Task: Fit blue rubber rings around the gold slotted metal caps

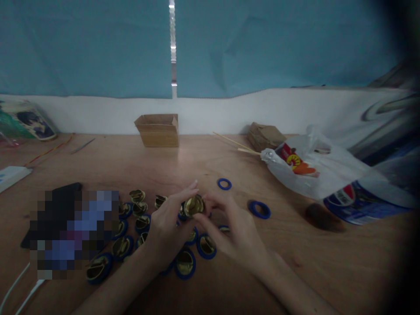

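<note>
My left hand point(170, 223) and my right hand point(234, 227) meet over the table, the fingers of both closed on one small round gold metal piece point(194, 206). Its shiny side faces me; whether a blue ring is round it I cannot make out. Beneath and to the left of my hands lie several similar gold pieces set in blue rings point(184, 262), with a clip-like bar across some of them. A few are partly hidden by my hands. Two loose blue rings, one thin point(224, 183) and one thicker point(259, 209), lie beyond my right hand.
A phone point(52, 214) with a blurred patch lies left, white cables point(28, 293) beside it. At the back stand an open cardboard box point(159, 133) and a brown package point(265, 136). Right are a plastic bag point(315, 179), thin sticks point(234, 142) and a Pepsi bottle point(364, 201) on its side.
</note>
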### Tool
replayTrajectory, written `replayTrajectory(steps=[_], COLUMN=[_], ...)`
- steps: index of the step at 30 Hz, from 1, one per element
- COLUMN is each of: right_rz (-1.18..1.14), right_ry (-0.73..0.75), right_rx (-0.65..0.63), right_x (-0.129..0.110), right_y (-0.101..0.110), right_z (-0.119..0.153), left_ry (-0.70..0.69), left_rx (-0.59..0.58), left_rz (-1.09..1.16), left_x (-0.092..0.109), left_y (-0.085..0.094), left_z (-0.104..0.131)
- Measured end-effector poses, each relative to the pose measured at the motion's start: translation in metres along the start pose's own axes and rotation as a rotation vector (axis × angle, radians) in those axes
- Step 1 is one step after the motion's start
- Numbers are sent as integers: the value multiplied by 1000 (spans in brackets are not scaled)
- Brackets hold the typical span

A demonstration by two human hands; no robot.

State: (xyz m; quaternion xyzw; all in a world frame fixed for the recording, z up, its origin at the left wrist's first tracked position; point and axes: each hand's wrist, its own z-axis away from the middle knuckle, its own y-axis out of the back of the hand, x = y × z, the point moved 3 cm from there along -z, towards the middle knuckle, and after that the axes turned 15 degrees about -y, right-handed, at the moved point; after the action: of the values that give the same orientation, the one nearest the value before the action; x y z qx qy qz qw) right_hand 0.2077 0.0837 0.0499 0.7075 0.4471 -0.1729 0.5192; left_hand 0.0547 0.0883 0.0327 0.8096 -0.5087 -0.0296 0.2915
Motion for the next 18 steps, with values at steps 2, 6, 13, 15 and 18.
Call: replayTrajectory(steps=[2, 6, 13, 15, 18], right_rz=[-35, -130, -569, -643, -695], right_ry=[-81, -259, -525, -555, -573], right_rx=[19, -10, -132, -170, -196], right_x=[3, 11, 18, 17, 16], right_y=[-1, -6, -17, -17, -17], right_z=[-2, -6, -14, -15, -16], left_ry=[26, 41, -6, 12, 47], left_rx=[2, -12, -40, -46, -47], left_rz=[-4, 41, 92, 92, 113], left_x=[-2, -2, 4, 4, 3], left_y=[-1, -6, -10, -10, -10], left_z=[2, 5, 1, 1, 1])
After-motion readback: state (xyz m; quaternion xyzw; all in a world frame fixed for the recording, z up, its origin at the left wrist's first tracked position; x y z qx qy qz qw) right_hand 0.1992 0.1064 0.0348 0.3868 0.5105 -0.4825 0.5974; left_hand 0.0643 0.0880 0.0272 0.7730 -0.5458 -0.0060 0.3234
